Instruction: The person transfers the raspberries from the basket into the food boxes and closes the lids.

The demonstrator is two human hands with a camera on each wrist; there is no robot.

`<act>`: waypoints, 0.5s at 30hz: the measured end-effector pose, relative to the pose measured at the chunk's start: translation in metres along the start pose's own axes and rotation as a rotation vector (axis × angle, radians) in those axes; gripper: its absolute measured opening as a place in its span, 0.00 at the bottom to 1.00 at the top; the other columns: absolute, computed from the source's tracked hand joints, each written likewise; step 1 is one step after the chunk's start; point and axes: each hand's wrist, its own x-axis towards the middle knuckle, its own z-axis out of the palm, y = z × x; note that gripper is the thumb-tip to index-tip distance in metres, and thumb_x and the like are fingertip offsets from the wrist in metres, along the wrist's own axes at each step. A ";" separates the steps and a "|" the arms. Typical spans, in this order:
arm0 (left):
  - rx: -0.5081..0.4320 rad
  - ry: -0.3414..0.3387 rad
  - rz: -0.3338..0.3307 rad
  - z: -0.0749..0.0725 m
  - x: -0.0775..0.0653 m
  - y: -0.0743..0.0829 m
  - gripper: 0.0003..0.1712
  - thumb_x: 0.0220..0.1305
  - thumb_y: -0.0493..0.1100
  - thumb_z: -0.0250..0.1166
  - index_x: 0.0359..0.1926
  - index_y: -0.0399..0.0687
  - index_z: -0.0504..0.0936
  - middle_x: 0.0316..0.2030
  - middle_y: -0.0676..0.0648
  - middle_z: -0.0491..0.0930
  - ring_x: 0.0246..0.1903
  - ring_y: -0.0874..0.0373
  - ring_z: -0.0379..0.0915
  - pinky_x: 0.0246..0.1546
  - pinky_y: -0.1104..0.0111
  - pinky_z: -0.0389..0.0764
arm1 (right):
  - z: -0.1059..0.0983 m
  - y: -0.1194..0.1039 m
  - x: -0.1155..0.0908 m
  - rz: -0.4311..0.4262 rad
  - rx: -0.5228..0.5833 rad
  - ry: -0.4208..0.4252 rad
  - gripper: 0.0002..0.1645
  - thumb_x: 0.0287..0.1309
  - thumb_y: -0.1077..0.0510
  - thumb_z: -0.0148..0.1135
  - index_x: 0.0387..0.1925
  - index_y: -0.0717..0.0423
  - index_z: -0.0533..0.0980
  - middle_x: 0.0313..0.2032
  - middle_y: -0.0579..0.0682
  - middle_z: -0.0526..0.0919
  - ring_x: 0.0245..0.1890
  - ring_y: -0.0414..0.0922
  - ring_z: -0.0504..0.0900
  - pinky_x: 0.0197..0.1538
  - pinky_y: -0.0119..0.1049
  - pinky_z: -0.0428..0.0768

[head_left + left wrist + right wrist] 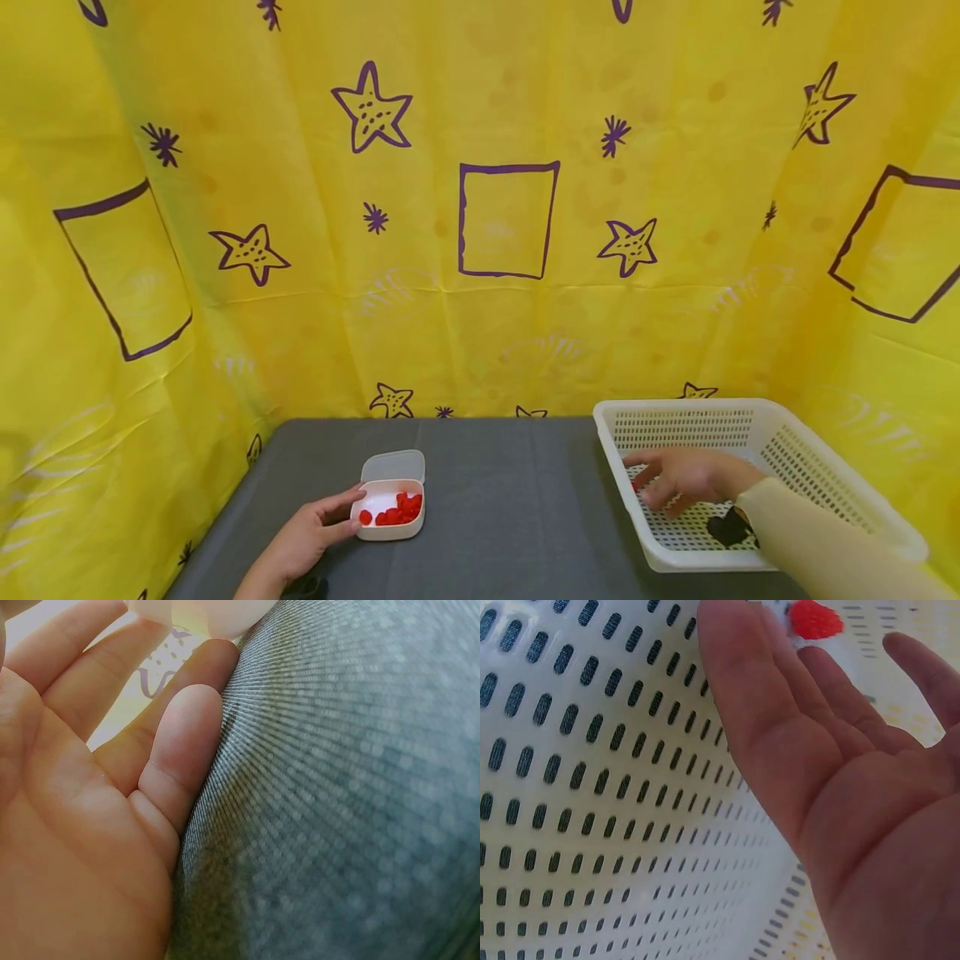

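Note:
At the left of the head view, my left hand [311, 533] touches the left side of a small white box [390, 531]. Its lid stands raised at the back, and several small red pieces [405, 508] lie inside. In the left wrist view the fingers [184, 742] are fairly straight, reaching to the box's pale edge [210, 615]. My right hand [686, 477] is inside a white plastic basket [645, 533], fingers spread downward near its left wall. A red, bumpy, raspberry-like piece [816, 619] shows beyond the fingers, with the thumb apart from it.
A dark grey cloth-covered table [517, 500] lies between the box and the basket. Yellow curtains [510, 350] with purple drawings hang behind it and at both sides. A black object [727, 527] shows by the right wrist, over the basket floor.

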 end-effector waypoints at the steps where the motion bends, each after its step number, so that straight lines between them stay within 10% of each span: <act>1: -0.001 0.000 -0.001 0.000 0.000 0.000 0.32 0.65 0.46 0.69 0.66 0.37 0.74 0.67 0.37 0.68 0.67 0.31 0.57 0.59 0.51 0.72 | 0.001 0.000 0.002 0.014 -0.001 -0.005 0.43 0.54 0.65 0.72 0.70 0.60 0.64 0.54 0.64 0.75 0.46 0.57 0.79 0.43 0.55 0.82; 15: -0.001 0.002 -0.007 0.000 0.000 -0.001 0.32 0.65 0.47 0.69 0.66 0.38 0.74 0.67 0.37 0.68 0.67 0.31 0.57 0.59 0.49 0.72 | 0.018 -0.001 0.024 0.030 -0.042 0.042 0.22 0.48 0.75 0.67 0.46 0.68 0.71 0.36 0.60 0.77 0.34 0.51 0.79 0.39 0.45 0.83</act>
